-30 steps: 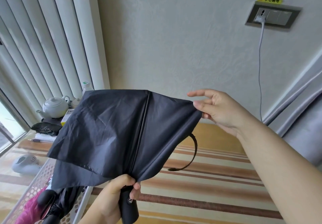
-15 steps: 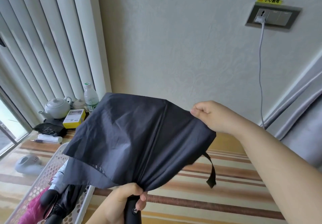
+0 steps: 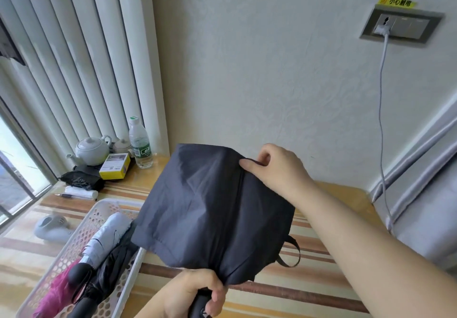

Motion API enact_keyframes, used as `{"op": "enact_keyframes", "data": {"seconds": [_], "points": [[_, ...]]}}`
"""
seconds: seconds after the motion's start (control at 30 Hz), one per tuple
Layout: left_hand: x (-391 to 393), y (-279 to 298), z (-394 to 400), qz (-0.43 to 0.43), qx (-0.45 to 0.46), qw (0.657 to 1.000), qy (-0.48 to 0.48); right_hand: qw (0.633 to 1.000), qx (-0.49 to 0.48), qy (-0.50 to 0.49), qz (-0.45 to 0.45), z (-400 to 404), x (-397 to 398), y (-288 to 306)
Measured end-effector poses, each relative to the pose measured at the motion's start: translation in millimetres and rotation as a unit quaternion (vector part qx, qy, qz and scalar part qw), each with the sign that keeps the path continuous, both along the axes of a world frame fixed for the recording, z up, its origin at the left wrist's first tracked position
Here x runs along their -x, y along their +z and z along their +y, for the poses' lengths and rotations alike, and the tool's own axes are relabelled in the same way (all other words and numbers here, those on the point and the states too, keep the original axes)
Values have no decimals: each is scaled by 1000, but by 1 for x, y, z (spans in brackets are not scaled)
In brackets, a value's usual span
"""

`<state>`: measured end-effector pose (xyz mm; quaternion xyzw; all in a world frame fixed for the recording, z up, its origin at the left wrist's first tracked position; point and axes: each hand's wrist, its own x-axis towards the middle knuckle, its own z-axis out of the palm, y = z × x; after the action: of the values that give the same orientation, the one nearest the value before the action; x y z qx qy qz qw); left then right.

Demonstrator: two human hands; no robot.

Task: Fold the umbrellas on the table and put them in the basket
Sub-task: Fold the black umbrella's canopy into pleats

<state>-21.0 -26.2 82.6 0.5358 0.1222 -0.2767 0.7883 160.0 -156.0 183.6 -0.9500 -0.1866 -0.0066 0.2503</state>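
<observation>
- My left hand [image 3: 191,290] is wrapped around the handle of the black umbrella [image 3: 212,208] at the bottom of my view, holding it up above the table [image 3: 309,290].
- My right hand [image 3: 274,169] pinches the top edge of its canopy between thumb and curled fingers, beside a rib seam.
- The canopy hangs loose and part-gathered between my two hands; its strap [image 3: 291,253] dangles at the lower right.
- The white basket [image 3: 71,243] sits on the table just to the left, and I see three folded umbrellas in it: a pale one [image 3: 106,238], a black one [image 3: 108,273] and a magenta one [image 3: 54,293].
- Further back on the left stand a teapot [image 3: 91,150], a yellow box [image 3: 115,166] and a water bottle [image 3: 139,143].
</observation>
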Motion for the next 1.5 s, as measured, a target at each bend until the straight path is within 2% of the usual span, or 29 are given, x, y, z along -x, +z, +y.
{"op": "enact_keyframes", "data": {"seconds": [0.07,0.1,0.17,0.23,0.27,0.37,0.47,0.53,0.63,0.7,0.8,0.97,1.07,1.13,1.23,1.3,1.33,1.4,1.43,1.5], "points": [[-3,-3,-5,19,-36,997,66,996,-15,-46,-75,-2,16,-5],[-6,-4,-8,25,-50,994,91,995,-47,-50,-65,-4,25,-7],[-12,-3,-14,34,-62,989,133,996,-50,-37,58,-3,50,-15],[-18,-5,-18,51,-79,984,153,976,-16,-20,218,3,68,-34],[-20,-5,-22,57,-97,982,155,963,-36,-27,265,7,73,-44],[-26,-4,-33,51,-169,973,151,936,-169,-90,294,18,78,-72],[-29,-2,-38,12,-249,962,115,881,-331,-142,308,19,79,-89],[-28,-1,-35,-8,-238,968,84,859,-380,-150,310,14,78,-93],[-23,-2,-23,28,-87,992,87,840,-431,-114,308,4,75,-93],[-23,-4,-17,37,-20,995,86,838,-447,-81,303,2,78,-89],[-23,-2,-23,9,-30,996,81,840,-441,-64,310,3,84,-86],[-23,-9,-36,23,-115,981,155,913,-324,-76,235,0,88,-53],[-19,-23,-40,65,-200,967,141,905,-345,-90,234,5,83,-34],[-11,-29,-41,47,-222,967,115,893,-357,-101,253,12,76,-29],[-3,-30,-37,18,-268,962,56,882,-387,-126,238,6,63,-30],[-2,-25,-26,-2,-258,966,30,861,-422,-145,243,-17,53,-32],[-4,-21,-20,-9,-233,971,59,849,-438,-147,258,-31,48,-33],[-8,-11,-10,-13,-134,978,162,836,-433,-121,314,-56,43,-33],[-7,-7,-5,-13,-79,980,180,834,-418,-99,347,-65,42,-34],[-3,-3,4,-26,-3,987,156,817,-416,-56,395,-76,40,-32]]}}
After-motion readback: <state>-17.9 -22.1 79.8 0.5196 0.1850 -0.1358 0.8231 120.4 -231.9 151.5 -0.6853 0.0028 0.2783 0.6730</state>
